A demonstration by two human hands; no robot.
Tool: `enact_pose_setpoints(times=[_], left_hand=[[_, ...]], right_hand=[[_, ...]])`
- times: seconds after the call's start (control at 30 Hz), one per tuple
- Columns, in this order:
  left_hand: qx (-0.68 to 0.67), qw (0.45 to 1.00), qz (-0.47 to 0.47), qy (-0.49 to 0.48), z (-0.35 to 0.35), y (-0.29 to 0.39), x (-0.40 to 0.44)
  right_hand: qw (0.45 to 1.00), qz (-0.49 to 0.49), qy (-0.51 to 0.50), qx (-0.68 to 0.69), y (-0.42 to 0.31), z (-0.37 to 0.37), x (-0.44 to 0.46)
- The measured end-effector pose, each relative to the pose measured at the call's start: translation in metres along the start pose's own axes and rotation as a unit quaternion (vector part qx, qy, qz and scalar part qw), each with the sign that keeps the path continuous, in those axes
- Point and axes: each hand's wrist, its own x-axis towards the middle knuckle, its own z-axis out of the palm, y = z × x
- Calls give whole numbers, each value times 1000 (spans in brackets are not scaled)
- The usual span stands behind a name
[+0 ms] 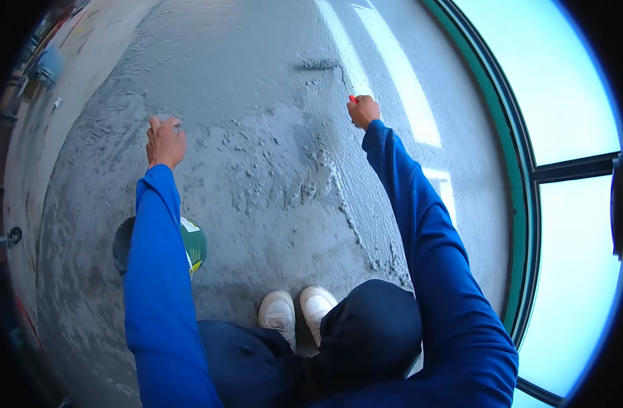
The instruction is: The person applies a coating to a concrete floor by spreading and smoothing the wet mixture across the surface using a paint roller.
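My right hand (364,111) is closed around the red handle of a paint roller (321,64). The roller's grey, coated head lies on the wet grey floor (270,156), beyond and a little left of that hand. Stretched out over the floor on the left, my left hand (166,141) has its fingers bent and somewhat apart, with nothing seen in them. A green bucket (194,243) stands beneath my left forearm, which hides part of it. Lumps of grey coating lie between my two hands, and a ridge of it runs down toward my feet.
My white shoes (278,313) are on the floor at the bottom centre. Along the right runs a green-edged window frame (520,149) with bright panes. A paler floor strip and blurred objects (49,66) lie at the far left.
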Motion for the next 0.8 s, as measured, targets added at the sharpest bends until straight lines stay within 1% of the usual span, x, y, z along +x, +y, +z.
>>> enact_pose_setpoints(times=[0.1, 0.2, 0.27, 0.33, 0.4, 0.5, 0.6, 0.63, 0.7, 0.77, 0.8], left_hand=[[-6, 1000, -16, -3, 5, 0, 3], [-7, 1000, -7, 9, 14, -5, 5], [-7, 1000, -4, 6, 16, -3, 8], [-6, 1000, 2, 4, 18, -1, 8], [-9, 1000, 9, 5, 19, 6, 9], [-3, 1000, 22, -6, 15, 17, 9], [-7, 999, 33, 1, 16, 19, 9], [-11, 999, 33, 5, 13, 19, 9], [-17, 999, 30, 11, 8, 17, 4], [-8, 1000, 23, 17, 5, 10, 2], [-2, 1000, 21, 18, 3, 7, 2]], right_hand=[[1000, 9, 4, -12, -9, 3, -1], [993, -62, 69, -69, 21, 11, -28], [988, -109, 61, -89, 42, 1, -71], [987, -123, 77, -67, 68, -6, -123], [991, -104, 63, -52, 84, -21, -170], [990, -110, 83, -2, 89, -29, -196], [992, -110, 56, -2, 72, -21, -173], [987, -133, 85, -15, 67, -9, -156], [987, -129, 81, -44, 47, 7, -118], [993, -70, 85, -51, 24, 18, -84], [993, -76, 71, -46, 19, 21, -65]])
